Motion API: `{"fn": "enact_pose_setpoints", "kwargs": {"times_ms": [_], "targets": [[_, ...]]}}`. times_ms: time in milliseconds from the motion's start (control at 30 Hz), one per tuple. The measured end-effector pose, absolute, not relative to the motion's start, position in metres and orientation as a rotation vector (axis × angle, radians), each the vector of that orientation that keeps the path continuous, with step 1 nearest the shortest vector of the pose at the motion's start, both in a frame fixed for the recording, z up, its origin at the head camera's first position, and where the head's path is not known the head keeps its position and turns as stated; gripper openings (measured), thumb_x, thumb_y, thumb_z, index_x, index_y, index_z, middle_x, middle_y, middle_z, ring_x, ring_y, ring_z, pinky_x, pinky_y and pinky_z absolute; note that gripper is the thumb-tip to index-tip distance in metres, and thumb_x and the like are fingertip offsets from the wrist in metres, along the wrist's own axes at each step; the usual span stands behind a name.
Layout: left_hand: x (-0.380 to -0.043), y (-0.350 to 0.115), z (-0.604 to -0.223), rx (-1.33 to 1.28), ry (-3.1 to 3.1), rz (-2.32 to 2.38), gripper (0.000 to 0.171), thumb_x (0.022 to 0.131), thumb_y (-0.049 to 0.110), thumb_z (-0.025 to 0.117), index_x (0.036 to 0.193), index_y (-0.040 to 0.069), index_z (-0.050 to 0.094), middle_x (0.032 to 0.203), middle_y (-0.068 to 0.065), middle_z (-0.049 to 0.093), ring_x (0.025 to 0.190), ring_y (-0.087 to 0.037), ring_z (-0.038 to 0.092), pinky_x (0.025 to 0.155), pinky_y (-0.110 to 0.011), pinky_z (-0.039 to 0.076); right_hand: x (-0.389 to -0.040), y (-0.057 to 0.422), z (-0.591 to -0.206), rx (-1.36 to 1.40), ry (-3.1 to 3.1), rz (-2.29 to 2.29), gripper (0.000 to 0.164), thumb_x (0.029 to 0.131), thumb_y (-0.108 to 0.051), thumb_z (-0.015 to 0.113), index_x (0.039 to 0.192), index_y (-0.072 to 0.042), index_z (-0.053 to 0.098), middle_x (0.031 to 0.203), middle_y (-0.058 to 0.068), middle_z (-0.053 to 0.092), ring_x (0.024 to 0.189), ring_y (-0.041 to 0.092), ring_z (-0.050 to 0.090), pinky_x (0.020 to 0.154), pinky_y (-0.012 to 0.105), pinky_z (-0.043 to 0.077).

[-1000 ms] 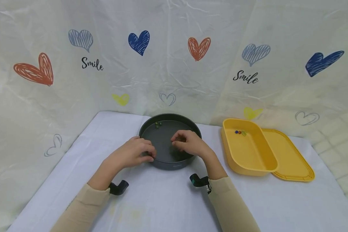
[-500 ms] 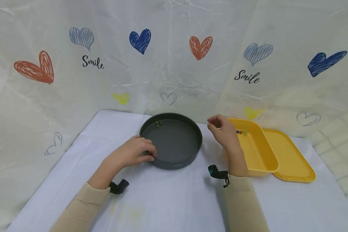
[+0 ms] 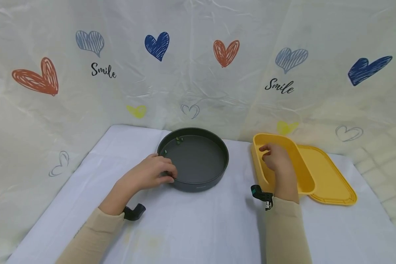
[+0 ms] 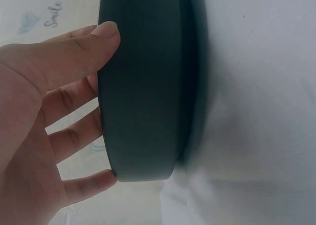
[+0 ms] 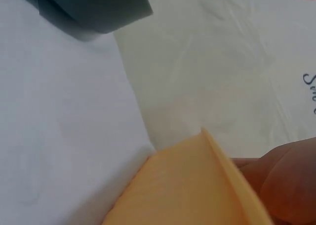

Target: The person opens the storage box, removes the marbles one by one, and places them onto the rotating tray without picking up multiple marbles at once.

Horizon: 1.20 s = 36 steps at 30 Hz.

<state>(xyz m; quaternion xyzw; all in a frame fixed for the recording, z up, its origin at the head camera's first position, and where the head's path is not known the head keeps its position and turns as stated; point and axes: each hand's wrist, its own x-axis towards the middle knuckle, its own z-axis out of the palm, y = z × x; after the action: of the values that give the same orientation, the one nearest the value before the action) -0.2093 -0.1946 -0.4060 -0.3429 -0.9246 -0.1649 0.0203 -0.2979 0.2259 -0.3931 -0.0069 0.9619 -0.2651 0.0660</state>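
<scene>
My left hand [image 3: 148, 172] grips the near-left rim of a dark grey round pan [image 3: 198, 161], its thumb [image 4: 94, 42] on the outer wall and the other fingers reaching over the edge. Several small greenish marbles [image 3: 178, 142] lie inside by the far-left wall, and one more [image 3: 166, 151] sits nearer the left hand. Over the yellow rectangular box [image 3: 300, 172] is my right hand [image 3: 278, 159], fingers loosely bent, with a gap between thumb and index finger. Beyond the box wall [image 5: 173, 190], only part of those fingers [image 5: 291, 185] shows. The hand hides the marbles in the box.
The yellow lid [image 3: 336, 179] lies under and to the right of the box. A white cloth [image 3: 191, 227] covers the table, and a sheet printed with hearts [image 3: 224, 88] hangs right behind the pan and box.
My right hand has gone from above the pan rightward to the box. A marble now shows near the pan's left wall where none showed before. The left hand has stayed on the rim.
</scene>
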Motion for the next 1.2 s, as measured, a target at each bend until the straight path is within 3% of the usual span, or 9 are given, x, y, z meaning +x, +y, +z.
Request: {"fn": "enact_pose_setpoints", "kwargs": {"times_ms": [167, 333, 700, 967, 1200], "targets": [[-0.208, -0.195, -0.405, -1.058, -2.868, -0.512, 0.011, 0.086, 0.026, 0.080, 0.091, 0.031, 0.072, 0.091, 0.021, 0.063, 0.091, -0.003, 0.062, 0.107, -0.063, 0.035, -0.298, 0.229, -0.396, -0.017, 2.781, -0.676, 0.046, 0.092, -0.005, 0.050, 0.138, -0.002, 0.054, 0.129, 0.028, 0.055, 0.106, 0.040, 0.053, 0.087, 0.046, 0.048], [-0.208, -0.196, -0.404, -1.063, -2.865, -0.509, 0.011, 0.086, 0.026, 0.080, 0.090, 0.032, 0.071, 0.091, 0.021, 0.062, 0.092, -0.005, 0.062, 0.107, -0.063, 0.034, -0.299, 0.232, -0.404, -0.066, 2.745, -0.678, 0.045, 0.091, -0.004, 0.050, 0.135, 0.000, 0.055, 0.132, 0.029, 0.052, 0.110, 0.040, 0.050, 0.094, 0.050, 0.046], [-0.208, -0.198, -0.402, -1.050, -2.867, -0.510, 0.012, 0.085, 0.026, 0.080, 0.091, 0.031, 0.071, 0.092, 0.021, 0.063, 0.092, -0.004, 0.062, 0.108, -0.064, 0.033, -0.300, 0.229, -0.407, -0.091, 2.697, -0.699, 0.036, 0.090, -0.001, 0.050, 0.125, 0.001, 0.059, 0.113, 0.022, 0.057, 0.102, 0.035, 0.051, 0.083, 0.039, 0.045], [-0.208, -0.198, -0.402, -1.051, -2.865, -0.506, 0.012, 0.085, 0.026, 0.081, 0.091, 0.032, 0.071, 0.091, 0.020, 0.063, 0.091, -0.004, 0.062, 0.108, -0.063, 0.034, -0.289, 0.237, -0.401, -0.127, 2.461, -0.776, 0.037, 0.088, 0.004, 0.043, 0.124, -0.003, 0.048, 0.102, 0.016, 0.050, 0.086, 0.026, 0.055, 0.071, 0.034, 0.052], [-0.208, -0.196, -0.404, -1.068, -2.869, -0.512, 0.011, 0.085, 0.027, 0.080, 0.092, 0.030, 0.072, 0.091, 0.020, 0.062, 0.091, -0.005, 0.062, 0.107, -0.062, 0.034, -0.277, 0.244, -0.394, -0.147, 2.371, -0.659, 0.028, 0.092, -0.003, 0.045, 0.119, -0.008, 0.049, 0.090, 0.011, 0.051, 0.074, 0.025, 0.053, 0.065, 0.034, 0.048]]}}
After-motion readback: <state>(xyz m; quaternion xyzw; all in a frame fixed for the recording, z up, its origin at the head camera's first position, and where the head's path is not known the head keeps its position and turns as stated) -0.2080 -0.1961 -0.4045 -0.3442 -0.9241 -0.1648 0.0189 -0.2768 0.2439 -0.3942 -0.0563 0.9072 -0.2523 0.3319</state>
